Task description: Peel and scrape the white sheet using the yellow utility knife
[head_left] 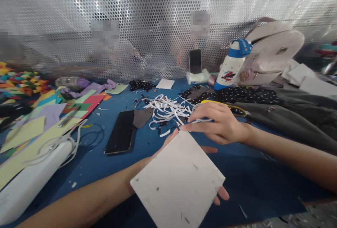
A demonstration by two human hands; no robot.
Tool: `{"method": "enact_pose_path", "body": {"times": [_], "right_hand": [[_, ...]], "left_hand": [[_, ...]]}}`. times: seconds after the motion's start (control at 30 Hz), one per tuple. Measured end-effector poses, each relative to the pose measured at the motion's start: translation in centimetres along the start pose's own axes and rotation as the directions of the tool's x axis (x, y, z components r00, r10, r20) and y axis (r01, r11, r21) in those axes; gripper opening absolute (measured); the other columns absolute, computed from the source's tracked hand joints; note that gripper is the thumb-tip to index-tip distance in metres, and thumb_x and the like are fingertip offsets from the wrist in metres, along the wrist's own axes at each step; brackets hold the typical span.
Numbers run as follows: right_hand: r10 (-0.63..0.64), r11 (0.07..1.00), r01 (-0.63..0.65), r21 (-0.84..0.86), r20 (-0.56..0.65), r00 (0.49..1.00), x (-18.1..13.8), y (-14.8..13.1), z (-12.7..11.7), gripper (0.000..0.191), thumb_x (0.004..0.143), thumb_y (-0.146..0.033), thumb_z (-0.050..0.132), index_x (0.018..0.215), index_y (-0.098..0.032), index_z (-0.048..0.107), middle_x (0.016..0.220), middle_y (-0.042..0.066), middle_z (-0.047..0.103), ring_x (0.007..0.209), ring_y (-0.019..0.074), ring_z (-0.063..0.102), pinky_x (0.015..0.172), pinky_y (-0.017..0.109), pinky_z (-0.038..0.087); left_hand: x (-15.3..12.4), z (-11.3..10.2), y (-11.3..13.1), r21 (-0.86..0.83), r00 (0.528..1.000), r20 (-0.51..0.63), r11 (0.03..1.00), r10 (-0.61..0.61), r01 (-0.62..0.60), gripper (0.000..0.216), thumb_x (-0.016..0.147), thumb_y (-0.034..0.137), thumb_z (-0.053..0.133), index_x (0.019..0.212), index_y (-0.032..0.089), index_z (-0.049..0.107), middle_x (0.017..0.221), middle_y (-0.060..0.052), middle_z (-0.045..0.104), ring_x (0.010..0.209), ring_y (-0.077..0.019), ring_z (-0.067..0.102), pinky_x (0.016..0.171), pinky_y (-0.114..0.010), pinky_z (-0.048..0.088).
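My left hand (170,137) supports a square white board (179,182) from below, its fingers showing past the edges on both sides. Dark specks lie on the board. My right hand (221,122) is over the board's far corner, one finger stretched to that corner and the others bent and apart. Its thumb is partly hidden. Just beyond the corner lies a heap of thin white paper strips (168,108), some passing close to my right fingers. Behind that hand a yellow-and-black looped handle (238,110) shows partly.
A black phone (119,133) lies left of the strips. Coloured paper sheets (50,114) and a white power strip (39,175) with a cable fill the left. A bottle (231,66), backpack (273,52) and dark cloth (297,115) are at right. Perforated metal (158,6) stands behind.
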State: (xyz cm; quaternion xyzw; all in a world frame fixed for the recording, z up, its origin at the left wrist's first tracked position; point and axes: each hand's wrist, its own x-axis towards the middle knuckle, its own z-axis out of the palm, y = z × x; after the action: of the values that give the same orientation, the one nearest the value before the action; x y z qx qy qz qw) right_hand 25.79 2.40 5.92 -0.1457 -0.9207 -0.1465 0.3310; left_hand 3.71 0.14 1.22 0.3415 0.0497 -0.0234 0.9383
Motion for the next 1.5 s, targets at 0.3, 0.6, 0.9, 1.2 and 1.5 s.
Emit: {"method": "enact_pose_path", "body": {"times": [0.3, 0.6, 0.9, 1.2, 1.5], "right_hand": [[0.289, 0.868, -0.298, 0.398, 0.083, 0.954, 1.7, -1.9, -0.5, 0.035, 0.096, -0.004, 0.043, 0.115, -0.015, 0.07, 0.108, 0.01, 0.066, 0.103, 0.0191, 0.06, 0.091, 0.037, 0.048], [0.261, 0.901, -0.268, 0.341, 0.067, 0.963, 1.9, -2.0, -0.6, 0.034, 0.094, 0.0, 0.041, 0.108, -0.015, 0.068, 0.107, 0.01, 0.066, 0.103, 0.0183, 0.06, 0.09, 0.035, 0.048], [0.267, 0.922, -0.267, 0.28, 0.039, 0.963, 1.7, -2.0, -0.5, 0.034, 0.093, 0.0, 0.041, 0.11, -0.017, 0.066, 0.108, 0.01, 0.065, 0.1, 0.0196, 0.061, 0.086, 0.036, 0.051], [0.21, 0.973, -0.213, 0.083, 0.05, 0.976, 1.8, -2.3, -0.5, 0.037, 0.089, 0.001, 0.042, 0.11, -0.014, 0.069, 0.109, 0.012, 0.067, 0.095, 0.0217, 0.059, 0.082, 0.039, 0.051], [0.033, 0.992, -0.024, -0.126, 0.065, 0.997, 1.2, -1.8, -0.5, 0.031, 0.102, -0.038, 0.048, 0.11, -0.016, 0.069, 0.103, 0.01, 0.07, 0.095, 0.0229, 0.064, 0.077, 0.037, 0.055]], "left_hand": [[-0.1, -0.4, 0.1, 0.038, 0.998, 0.033, 0.998, -0.056, 0.055, 0.09, 0.093, 0.08, 0.011, 0.158, 0.02, 0.03, 0.115, -0.01, 0.068, 0.112, -0.0323, 0.067, 0.1, -0.049, 0.038], [0.0, 0.2, 0.6, 0.059, 0.997, 0.012, 0.996, -0.074, 0.073, 0.097, 0.089, 0.081, 0.006, 0.155, 0.016, 0.038, 0.113, -0.008, 0.068, 0.116, -0.0337, 0.066, 0.099, -0.046, 0.039], [0.1, 1.0, 1.0, 0.056, 0.995, -0.05, 0.995, -0.082, 0.085, 0.092, 0.091, 0.078, 0.005, 0.154, 0.02, 0.04, 0.107, -0.006, 0.07, 0.113, -0.0313, 0.068, 0.1, -0.046, 0.038], [0.0, 0.4, 0.8, 0.082, 0.988, -0.035, 0.985, -0.152, 0.155, 0.104, 0.088, 0.079, 0.007, 0.124, 0.002, 0.066, 0.112, -0.013, 0.068, 0.133, -0.0402, 0.052, 0.104, -0.045, 0.038], [-0.4, -1.2, 0.0, 0.008, 0.99, 0.104, 0.995, -0.098, 0.097, 0.106, 0.088, 0.078, 0.009, 0.135, -0.005, 0.057, 0.129, -0.016, 0.062, 0.144, -0.0395, 0.038, 0.109, -0.041, 0.034]]}}
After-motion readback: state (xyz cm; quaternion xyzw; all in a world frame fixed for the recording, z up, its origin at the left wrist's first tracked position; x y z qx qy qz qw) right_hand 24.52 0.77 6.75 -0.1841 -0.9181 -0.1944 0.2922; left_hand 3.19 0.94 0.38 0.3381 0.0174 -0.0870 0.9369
